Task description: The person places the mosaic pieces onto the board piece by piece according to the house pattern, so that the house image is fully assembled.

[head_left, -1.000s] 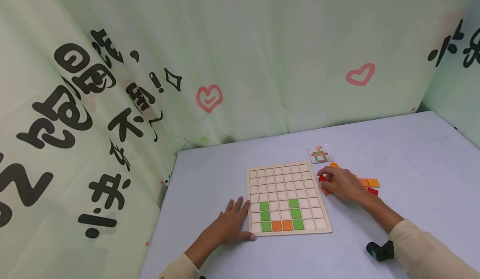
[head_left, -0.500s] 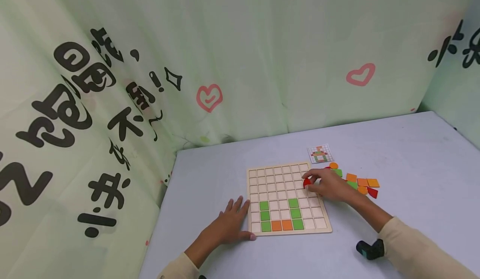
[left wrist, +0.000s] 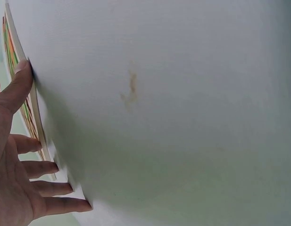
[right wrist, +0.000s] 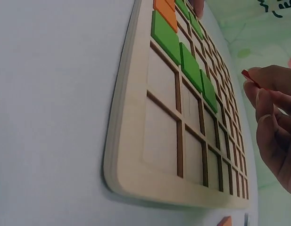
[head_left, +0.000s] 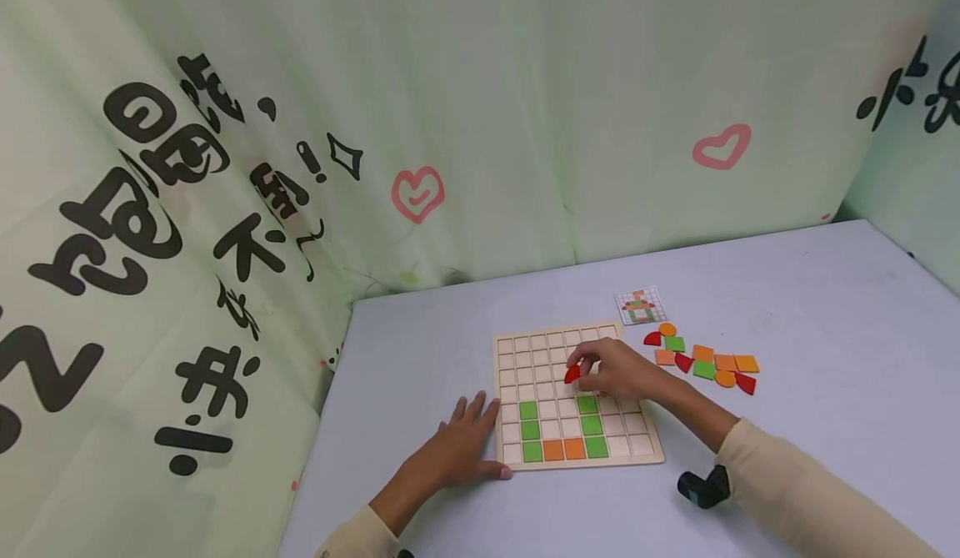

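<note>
My right hand (head_left: 618, 368) pinches a red quarter-circle tile (head_left: 572, 374) between thumb and fingers, over the right-middle part of a wooden grid board (head_left: 655, 445). In the right wrist view the red tile (right wrist: 249, 75) shows edge-on at the fingertips, above the board (right wrist: 131, 155). Green tiles (head_left: 528, 431) fill two short columns in the board's lower rows, with two orange tiles (head_left: 564, 451) between them in the bottom row. My left hand (head_left: 465, 445) lies with spread fingers at the board's lower left corner, thumb (left wrist: 22, 77) against its edge.
Right of the board lie several loose tiles: red, green (head_left: 703, 369), orange squares (head_left: 725, 363) and orange discs (head_left: 667, 329). A small pattern card (head_left: 641, 306) lies behind them. A black device (head_left: 705, 488) is at the right wrist. A printed curtain (head_left: 495, 124) hangs behind the table.
My right hand has moved left from the loose tiles to over the board, carrying the red tile. The tiles it covered now show. The left hand has stayed in place.
</note>
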`<state>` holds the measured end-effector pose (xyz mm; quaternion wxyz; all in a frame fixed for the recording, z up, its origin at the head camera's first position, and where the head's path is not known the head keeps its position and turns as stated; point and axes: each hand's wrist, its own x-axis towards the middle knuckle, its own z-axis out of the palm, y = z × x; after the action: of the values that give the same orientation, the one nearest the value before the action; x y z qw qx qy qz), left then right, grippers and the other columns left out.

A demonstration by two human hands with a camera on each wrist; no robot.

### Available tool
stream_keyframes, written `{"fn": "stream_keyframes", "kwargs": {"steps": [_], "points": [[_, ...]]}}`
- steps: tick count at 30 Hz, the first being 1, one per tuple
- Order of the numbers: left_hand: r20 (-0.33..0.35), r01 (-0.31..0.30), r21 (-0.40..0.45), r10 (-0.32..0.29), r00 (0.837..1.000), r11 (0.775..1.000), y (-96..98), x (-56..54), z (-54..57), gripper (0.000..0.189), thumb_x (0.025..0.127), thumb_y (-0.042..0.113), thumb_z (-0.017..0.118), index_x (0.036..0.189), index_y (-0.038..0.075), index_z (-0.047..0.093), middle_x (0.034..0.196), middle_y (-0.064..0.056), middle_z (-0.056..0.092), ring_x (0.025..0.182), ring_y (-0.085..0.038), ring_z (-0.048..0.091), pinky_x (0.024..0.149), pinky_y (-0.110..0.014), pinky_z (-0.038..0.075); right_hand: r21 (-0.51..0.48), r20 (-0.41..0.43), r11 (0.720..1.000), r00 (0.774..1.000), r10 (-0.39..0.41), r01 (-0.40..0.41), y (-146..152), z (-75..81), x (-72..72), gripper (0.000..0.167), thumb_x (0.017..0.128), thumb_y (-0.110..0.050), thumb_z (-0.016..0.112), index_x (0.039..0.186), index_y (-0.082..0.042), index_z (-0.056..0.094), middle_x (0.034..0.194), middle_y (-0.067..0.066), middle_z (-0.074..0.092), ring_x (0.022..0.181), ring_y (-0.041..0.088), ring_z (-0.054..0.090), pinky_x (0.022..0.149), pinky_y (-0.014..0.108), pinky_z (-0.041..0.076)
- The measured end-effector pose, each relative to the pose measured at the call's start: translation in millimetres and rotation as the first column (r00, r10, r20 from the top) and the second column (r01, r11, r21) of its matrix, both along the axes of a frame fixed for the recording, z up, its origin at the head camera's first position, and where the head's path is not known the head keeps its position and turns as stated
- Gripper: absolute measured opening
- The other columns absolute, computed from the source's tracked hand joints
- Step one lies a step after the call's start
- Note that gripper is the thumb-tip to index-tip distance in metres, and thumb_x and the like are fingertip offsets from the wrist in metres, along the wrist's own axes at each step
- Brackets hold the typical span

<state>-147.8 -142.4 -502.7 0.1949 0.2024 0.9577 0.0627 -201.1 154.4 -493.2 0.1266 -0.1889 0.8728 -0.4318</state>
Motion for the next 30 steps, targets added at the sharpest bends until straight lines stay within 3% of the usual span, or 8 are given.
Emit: {"fn": "stream_keyframes", "kwargs": {"steps": [13, 30], "points": [[0.007, -0.018, -0.009, 0.018, 1.0, 1.0, 0.0, -1.9, -2.8, 0.104, 0.076, 0.063, 0.077, 0.159, 0.021, 0.031, 0.165, -0.011, 0.028, 0.15, -0.044, 0.027, 0.103, -0.068, 0.041, 0.029, 0.005, 0.998, 0.999, 0.049, -0.049, -38.3, 3.0, -7.1, 0.023, 0.088, -0.004, 0.069, 0.111, -0.003, 0.07, 0.083, -0.002, 0.066, 0.073, 0.014, 0.056, 0.063, 0.024, 0.048], [-0.004, 0.012, -0.004, -0.012, 1.0, 1.0, -0.8, -1.0, -1.3, 0.102, 0.077, 0.063, 0.076, 0.158, 0.02, 0.031, 0.165, -0.012, 0.029, 0.149, -0.045, 0.029, 0.101, -0.068, 0.042, 0.082, -0.02, 0.997, 1.0, -0.003, 0.005, -76.6, -9.4, -11.7, 0.015, 0.085, -0.008, 0.078, 0.098, -0.01, 0.07, 0.078, -0.004, 0.065, 0.07, 0.011, 0.056, 0.067, 0.028, 0.048]]}}
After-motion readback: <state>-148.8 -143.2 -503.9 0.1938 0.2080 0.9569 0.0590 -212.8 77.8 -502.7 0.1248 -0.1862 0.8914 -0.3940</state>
